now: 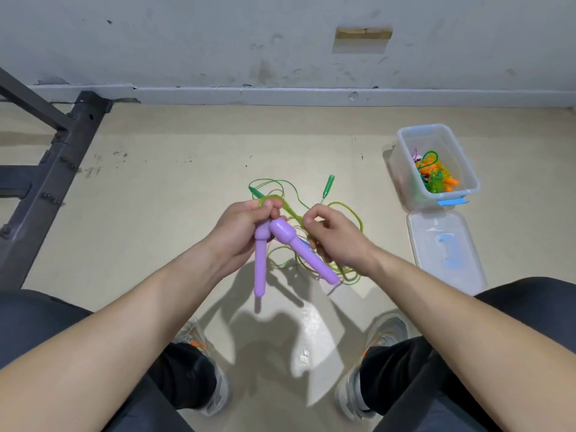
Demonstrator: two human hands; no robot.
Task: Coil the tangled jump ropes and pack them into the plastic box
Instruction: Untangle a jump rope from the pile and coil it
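Two purple handles (265, 260) are hanging from your left hand (246, 226).
Your left hand is gripping them together with a loop of green cord (349, 213); your right hand (332, 235) is pinching that cord beside it. More rope is lying tangled on the floor (171, 182); the open plastic box (436, 169) is sitting well right, its lid (445, 247) beside it.

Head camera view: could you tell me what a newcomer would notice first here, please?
At centre, the left hand grips two purple handles that hang down, while the right hand pinches green cord over a tangle on the floor. At right stands an open plastic box holding bright ropes, its lid beside it.
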